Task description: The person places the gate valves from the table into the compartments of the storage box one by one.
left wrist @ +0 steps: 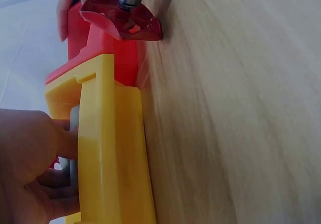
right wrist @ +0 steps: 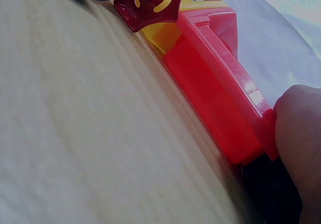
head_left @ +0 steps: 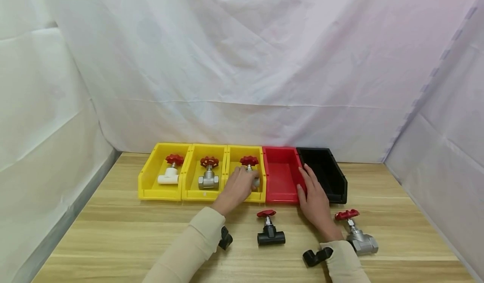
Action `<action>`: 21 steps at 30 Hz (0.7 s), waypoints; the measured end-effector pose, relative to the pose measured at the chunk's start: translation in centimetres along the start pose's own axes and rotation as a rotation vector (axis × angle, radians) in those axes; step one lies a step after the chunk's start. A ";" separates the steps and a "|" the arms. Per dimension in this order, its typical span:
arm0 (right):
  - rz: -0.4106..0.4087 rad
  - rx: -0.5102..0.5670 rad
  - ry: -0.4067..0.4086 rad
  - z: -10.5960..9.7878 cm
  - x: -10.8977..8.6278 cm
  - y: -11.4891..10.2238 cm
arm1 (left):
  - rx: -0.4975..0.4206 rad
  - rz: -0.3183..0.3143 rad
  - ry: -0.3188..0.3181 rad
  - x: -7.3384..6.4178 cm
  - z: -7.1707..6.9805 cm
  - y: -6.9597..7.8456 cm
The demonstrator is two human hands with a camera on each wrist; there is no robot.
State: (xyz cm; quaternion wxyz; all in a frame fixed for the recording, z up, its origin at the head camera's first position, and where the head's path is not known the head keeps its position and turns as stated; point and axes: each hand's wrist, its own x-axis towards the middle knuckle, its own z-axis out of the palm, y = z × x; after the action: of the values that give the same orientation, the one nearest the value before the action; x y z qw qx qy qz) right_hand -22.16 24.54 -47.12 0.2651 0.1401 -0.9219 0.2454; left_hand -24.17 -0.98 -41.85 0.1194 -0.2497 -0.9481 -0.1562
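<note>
My left hand (head_left: 236, 188) reaches into the third yellow bin (head_left: 233, 153) and grips the silver body of a gate valve; the valve's red handwheel (head_left: 249, 160) shows above the fingers. In the left wrist view, curled fingers of the left hand (left wrist: 30, 163) surround a grey part behind the yellow bin's front wall (left wrist: 98, 148). My right hand (head_left: 315, 199) rests with extended fingers at the wall between the red bin (head_left: 281, 173) and the black bin (head_left: 321, 169). The right wrist view shows that hand (right wrist: 298, 128) against the red bin's edge (right wrist: 251, 96).
A white valve (head_left: 170, 175) and a silver valve (head_left: 209, 180) sit in the two left yellow bins. On the table (head_left: 124, 228) stand a black valve (head_left: 270, 234) and, beside the right forearm, a silver valve (head_left: 363, 242). Black wrist mounts (head_left: 316, 257) extend from the sleeves.
</note>
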 end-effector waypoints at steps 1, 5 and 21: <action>0.001 0.001 0.000 0.0 0.0 0.0 | 0.008 -0.009 0.001 0.1 0.1 0.0; 0.002 0.003 -0.005 0.0 0.0 0.1 | 0.047 -0.043 -0.008 0.3 0.4 0.2; 0.000 0.012 0.003 0.0 0.1 0.0 | 0.026 -0.111 -0.075 0.6 1.0 0.0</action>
State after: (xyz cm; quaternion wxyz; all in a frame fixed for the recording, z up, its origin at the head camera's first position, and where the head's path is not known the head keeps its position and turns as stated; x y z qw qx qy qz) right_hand -22.21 24.52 -47.02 0.2658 0.1413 -0.9200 0.2510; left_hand -24.86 -0.38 -42.59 0.0780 -0.2007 -0.9663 -0.1409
